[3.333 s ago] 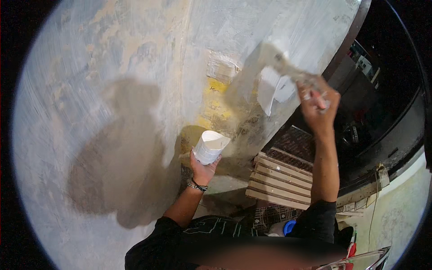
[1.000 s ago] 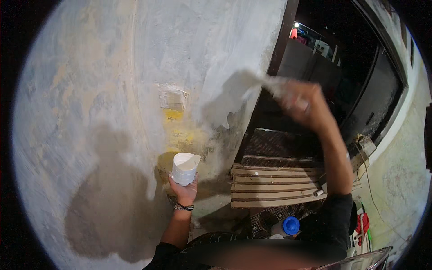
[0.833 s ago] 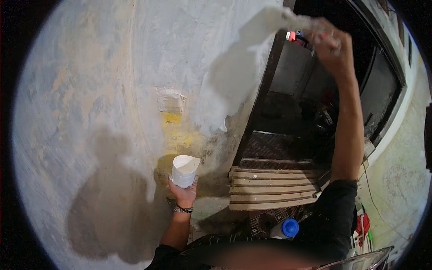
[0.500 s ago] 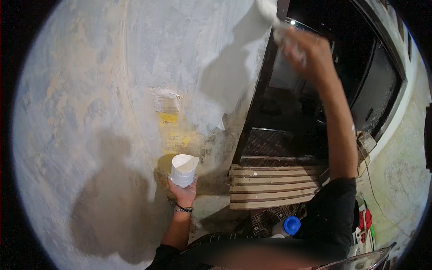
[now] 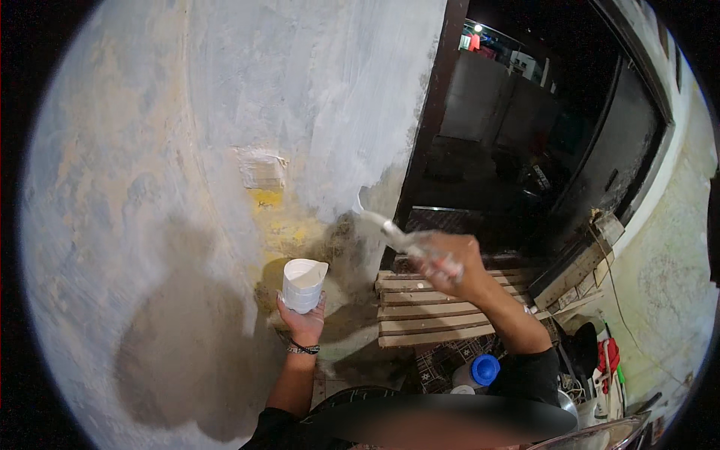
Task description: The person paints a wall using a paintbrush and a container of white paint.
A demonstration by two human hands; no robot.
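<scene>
**Patchy wall point(image 5: 112, 142) beside a dark doorway point(image 5: 487, 161), both hands full**

We face a wall streaked in grey, white and bare tan, with a large shadow point(image 5: 184, 330) spread across its left part. Near the middle we see a rough whitish square patch point(image 5: 261, 171), and just below it a worn yellow area point(image 5: 281, 229).

The left hand point(image 5: 303, 322), with dark bands point(image 5: 303, 348) at its wrist, holds a white container point(image 5: 301, 295) in front of the wall, below the yellow area. Its fingers are curled around the container's lower part; the open top has a pointed lip, and we make out a pale inside.

The right hand point(image 5: 450, 264) is blurred, its fingers closed around the handle of a pale, brush-like tool point(image 5: 399, 238). The tool slants up and left toward the wall, its far end near the edge of a whitish coat; we cannot tell whether it touches.

Below the right hand we see a slatted wooden bench point(image 5: 420, 312), and nearer to us a container with a bright blue lid point(image 5: 485, 369). A red cloth point(image 5: 610, 357) hangs at the far right.
</scene>
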